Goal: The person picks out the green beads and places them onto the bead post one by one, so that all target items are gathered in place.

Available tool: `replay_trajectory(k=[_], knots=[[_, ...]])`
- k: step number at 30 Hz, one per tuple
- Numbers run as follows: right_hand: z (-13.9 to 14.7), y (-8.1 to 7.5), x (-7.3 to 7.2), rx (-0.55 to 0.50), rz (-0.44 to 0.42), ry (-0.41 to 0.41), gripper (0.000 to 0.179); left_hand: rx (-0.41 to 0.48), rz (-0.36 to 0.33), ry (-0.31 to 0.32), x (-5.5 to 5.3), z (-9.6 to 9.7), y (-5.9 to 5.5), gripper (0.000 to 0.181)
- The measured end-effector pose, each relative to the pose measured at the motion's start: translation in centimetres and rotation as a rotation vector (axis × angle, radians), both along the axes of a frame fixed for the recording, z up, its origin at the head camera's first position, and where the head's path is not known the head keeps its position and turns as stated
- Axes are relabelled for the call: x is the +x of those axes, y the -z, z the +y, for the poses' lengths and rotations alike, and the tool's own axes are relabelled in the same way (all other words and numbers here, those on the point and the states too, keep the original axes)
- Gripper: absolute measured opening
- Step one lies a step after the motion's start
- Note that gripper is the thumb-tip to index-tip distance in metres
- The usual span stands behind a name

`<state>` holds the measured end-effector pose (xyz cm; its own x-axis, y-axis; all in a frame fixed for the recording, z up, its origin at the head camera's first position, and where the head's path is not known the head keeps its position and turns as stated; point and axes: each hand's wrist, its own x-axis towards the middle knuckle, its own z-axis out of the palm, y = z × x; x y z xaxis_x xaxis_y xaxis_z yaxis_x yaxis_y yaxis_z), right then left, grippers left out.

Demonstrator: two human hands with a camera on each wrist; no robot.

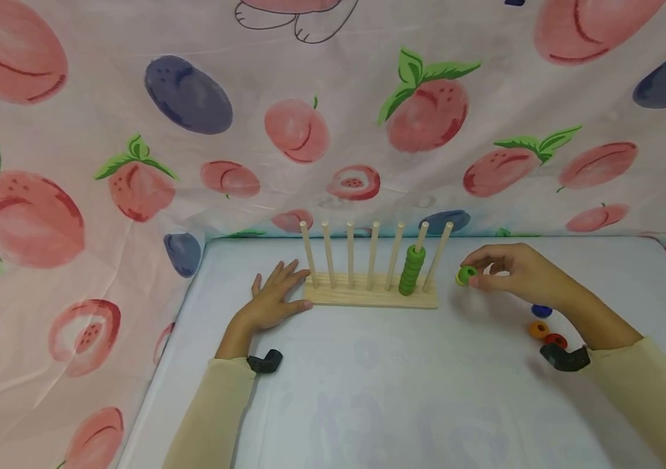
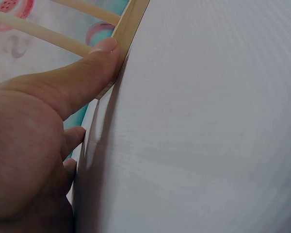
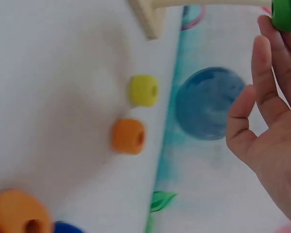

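A wooden peg rack (image 1: 368,298) stands on the white table, with several upright pegs. Green beads (image 1: 411,270) are stacked on its second peg from the right. To the right of the rack, raised off the table, my right hand (image 1: 520,270) pinches a green bead (image 1: 469,273) between thumb and fingers. That bead also appears at the top corner of the right wrist view, beside the fingertips. My left hand (image 1: 274,299) lies spread at the rack's left end, its thumb (image 2: 99,56) against the base and its other fingers on the table.
A yellow bead (image 3: 143,90) and an orange bead (image 3: 128,136) lie on the table under my right hand. Nearer my right wrist are a blue bead (image 1: 541,311), another orange bead (image 1: 538,329) and a red bead (image 1: 556,341). A fruit-patterned cloth (image 1: 368,98) hangs behind the table.
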<state>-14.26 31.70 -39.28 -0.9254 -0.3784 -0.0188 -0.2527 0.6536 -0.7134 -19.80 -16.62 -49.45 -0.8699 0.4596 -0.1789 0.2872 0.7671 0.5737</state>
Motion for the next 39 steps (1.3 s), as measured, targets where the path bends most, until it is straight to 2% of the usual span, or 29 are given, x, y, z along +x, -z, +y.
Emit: replay_trajectory(k=[3, 7, 13, 18, 20, 25, 31, 39], knots=[[-0.5, -1.4, -0.1, -0.012, -0.003, 0.051, 0.026, -0.001, -0.003, 0.002, 0.0, 0.0, 0.0, 0.075], [-1.3, -3.0, -0.2, -0.085, 0.007, 0.113, 0.027, 0.0, -0.006, 0.004, -0.1, -0.1, -0.1, 0.075], [-2.5, -4.6, -0.7, -0.255, 0.073, 0.209, 0.026, 0.005, -0.005, 0.009, -0.1, -0.1, -0.1, 0.075], [-3.5, -5.8, -1.4, -0.296, 0.118, 0.267, 0.025, 0.003, -0.008, 0.01, -0.2, -0.2, -0.2, 0.075], [-4.0, -6.4, -1.6, -0.315, 0.126, 0.256, 0.025, 0.0, -0.006, 0.009, -0.2, -0.2, -0.2, 0.075], [-5.6, -7.3, -2.1, -0.376, 0.157, 0.158, 0.023, 0.0, -0.001, 0.002, -0.1, -0.2, -0.3, 0.075], [-7.1, -7.3, -2.6, -0.293, 0.206, 0.113, 0.024, 0.002, -0.001, 0.004, 0.0, -0.2, -0.2, 0.075], [-7.9, -6.8, -3.0, -0.266, 0.188, 0.095, 0.022, 0.012, 0.004, 0.011, 0.2, -0.1, -0.3, 0.076]])
